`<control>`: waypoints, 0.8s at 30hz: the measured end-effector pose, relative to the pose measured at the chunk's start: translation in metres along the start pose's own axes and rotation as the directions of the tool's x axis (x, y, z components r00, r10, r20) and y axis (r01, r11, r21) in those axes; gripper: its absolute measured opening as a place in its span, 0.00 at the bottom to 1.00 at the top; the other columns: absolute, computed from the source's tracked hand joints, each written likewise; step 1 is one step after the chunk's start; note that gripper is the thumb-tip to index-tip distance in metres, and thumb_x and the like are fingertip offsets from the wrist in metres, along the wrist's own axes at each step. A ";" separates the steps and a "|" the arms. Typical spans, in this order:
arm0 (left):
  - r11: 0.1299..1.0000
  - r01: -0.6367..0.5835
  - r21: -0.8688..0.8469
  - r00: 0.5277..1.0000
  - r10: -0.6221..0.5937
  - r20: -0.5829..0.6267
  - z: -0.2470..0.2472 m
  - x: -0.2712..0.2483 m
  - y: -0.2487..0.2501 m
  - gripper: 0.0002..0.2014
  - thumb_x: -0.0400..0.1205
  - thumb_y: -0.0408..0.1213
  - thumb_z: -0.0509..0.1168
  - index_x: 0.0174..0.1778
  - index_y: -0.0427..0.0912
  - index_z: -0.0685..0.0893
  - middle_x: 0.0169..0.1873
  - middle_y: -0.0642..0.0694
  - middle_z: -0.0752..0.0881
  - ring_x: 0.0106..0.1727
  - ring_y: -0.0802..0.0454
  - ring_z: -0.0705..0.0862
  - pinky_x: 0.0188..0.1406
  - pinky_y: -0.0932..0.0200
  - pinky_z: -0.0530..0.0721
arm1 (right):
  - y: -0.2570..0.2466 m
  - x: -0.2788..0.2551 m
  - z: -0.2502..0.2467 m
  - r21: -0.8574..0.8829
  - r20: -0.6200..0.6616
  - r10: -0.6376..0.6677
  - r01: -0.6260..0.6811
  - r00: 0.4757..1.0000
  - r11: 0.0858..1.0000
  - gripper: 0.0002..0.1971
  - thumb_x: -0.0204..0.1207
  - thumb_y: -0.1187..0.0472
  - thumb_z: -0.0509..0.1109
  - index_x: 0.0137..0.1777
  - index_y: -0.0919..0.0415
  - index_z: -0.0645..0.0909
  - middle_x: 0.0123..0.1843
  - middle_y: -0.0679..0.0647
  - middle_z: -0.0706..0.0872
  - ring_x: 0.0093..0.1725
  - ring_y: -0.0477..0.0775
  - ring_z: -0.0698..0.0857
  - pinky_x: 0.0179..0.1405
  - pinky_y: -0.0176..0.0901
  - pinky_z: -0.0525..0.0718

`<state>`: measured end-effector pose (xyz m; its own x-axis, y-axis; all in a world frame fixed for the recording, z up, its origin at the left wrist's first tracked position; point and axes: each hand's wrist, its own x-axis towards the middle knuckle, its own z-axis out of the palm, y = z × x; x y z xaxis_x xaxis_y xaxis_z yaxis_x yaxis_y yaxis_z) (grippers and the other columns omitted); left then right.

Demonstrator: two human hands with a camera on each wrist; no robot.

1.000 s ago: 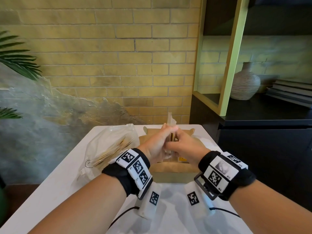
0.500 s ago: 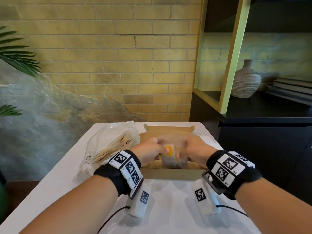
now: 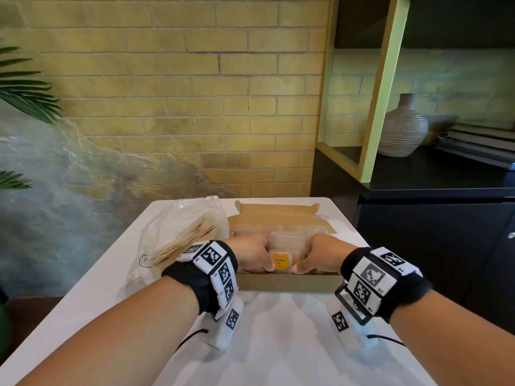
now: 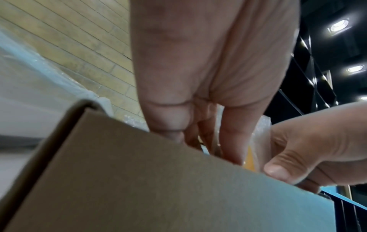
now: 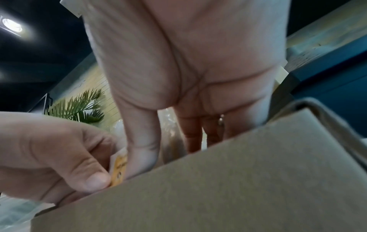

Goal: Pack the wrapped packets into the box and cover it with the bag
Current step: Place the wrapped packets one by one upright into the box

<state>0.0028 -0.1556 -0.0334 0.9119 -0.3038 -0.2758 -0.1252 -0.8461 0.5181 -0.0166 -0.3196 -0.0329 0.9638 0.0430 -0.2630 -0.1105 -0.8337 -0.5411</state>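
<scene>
An open cardboard box stands on the white table, its lid flap folded back. Both hands reach into its near side and hold one bubble-wrapped packet with a yellow label. My left hand grips the packet's left edge, thumb by the label. My right hand grips its right edge. In the left wrist view the left hand's fingers dip behind the box wall. The right wrist view shows the label pinched between both thumbs. More wrapped packets lie deeper in the box.
A clear plastic bag holding flat tan pieces lies left of the box. A dark cabinet stands right of the table, with a ribbed vase on it. Palm fronds hang at far left. A brick wall is behind.
Both hands have come down from above the box, where they held the packet upright, and now hold it low inside the box's near side with the label facing up.
</scene>
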 end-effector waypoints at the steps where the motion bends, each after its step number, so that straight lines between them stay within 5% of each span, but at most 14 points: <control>1: 0.997 0.002 0.073 1.000 -0.001 -0.014 0.000 -0.002 0.003 0.11 0.77 0.36 0.68 0.54 0.42 0.82 0.39 0.49 0.84 0.47 0.49 0.81 0.48 0.59 0.79 | -0.001 0.000 0.000 -0.008 -0.001 0.002 -0.002 1.000 1.000 0.14 0.68 0.53 0.78 0.37 0.56 0.74 0.36 0.49 0.80 0.38 0.47 0.77 0.35 0.36 0.72; 6: 0.978 -0.005 0.209 1.000 0.008 -0.013 0.002 -0.004 0.010 0.14 0.76 0.29 0.64 0.57 0.41 0.78 0.47 0.44 0.83 0.48 0.47 0.80 0.45 0.58 0.78 | -0.004 0.000 0.002 -0.005 -0.001 -0.003 0.003 1.000 1.000 0.22 0.66 0.51 0.79 0.55 0.61 0.79 0.40 0.51 0.82 0.45 0.53 0.81 0.48 0.41 0.78; 9: 0.975 -0.012 0.222 0.999 0.019 -0.032 0.002 -0.005 0.011 0.12 0.77 0.29 0.63 0.56 0.41 0.79 0.43 0.45 0.82 0.47 0.47 0.79 0.44 0.60 0.76 | -0.005 0.001 0.003 -0.029 0.001 -0.011 0.011 1.000 1.000 0.22 0.66 0.53 0.79 0.56 0.60 0.78 0.42 0.52 0.84 0.45 0.54 0.81 0.53 0.45 0.80; 14: 0.988 -0.013 0.156 0.996 0.026 -0.081 0.002 -0.004 0.009 0.16 0.79 0.35 0.68 0.61 0.38 0.78 0.57 0.42 0.84 0.58 0.46 0.81 0.49 0.61 0.75 | -0.006 -0.001 0.000 -0.074 -0.041 -0.054 0.051 0.998 0.996 0.22 0.68 0.62 0.77 0.61 0.63 0.75 0.53 0.58 0.84 0.53 0.57 0.84 0.56 0.47 0.83; 16: 0.992 -0.012 0.125 0.997 0.021 -0.075 0.002 -0.003 0.007 0.16 0.78 0.39 0.70 0.60 0.38 0.80 0.50 0.44 0.85 0.53 0.47 0.82 0.46 0.61 0.75 | -0.006 -0.001 -0.003 -0.061 -0.043 -0.073 0.071 0.996 0.996 0.23 0.69 0.64 0.77 0.62 0.64 0.76 0.54 0.58 0.84 0.52 0.56 0.85 0.56 0.47 0.85; 20: 0.999 -0.024 0.045 0.999 0.026 -0.031 0.000 -0.001 0.006 0.11 0.76 0.43 0.72 0.48 0.41 0.85 0.36 0.49 0.84 0.39 0.52 0.82 0.35 0.64 0.77 | -0.002 -0.004 -0.014 -0.026 -0.036 -0.109 0.108 0.993 0.994 0.18 0.71 0.69 0.74 0.61 0.63 0.79 0.44 0.52 0.83 0.37 0.47 0.81 0.39 0.35 0.83; 24: 0.998 0.005 0.059 0.999 -0.002 -0.048 0.000 0.001 0.006 0.10 0.75 0.38 0.73 0.33 0.45 0.78 0.28 0.53 0.80 0.28 0.59 0.78 0.23 0.70 0.74 | 0.004 -0.005 -0.025 0.016 -0.049 -0.109 0.110 0.993 0.994 0.15 0.71 0.70 0.74 0.56 0.59 0.81 0.41 0.49 0.84 0.44 0.53 0.85 0.49 0.44 0.87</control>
<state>0.0028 -0.1607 -0.0303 0.9300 -0.2805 -0.2377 -0.1434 -0.8720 0.4681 -0.0162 -0.3370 -0.0144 0.9808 0.1070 -0.1631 -0.0076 -0.8147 -0.5799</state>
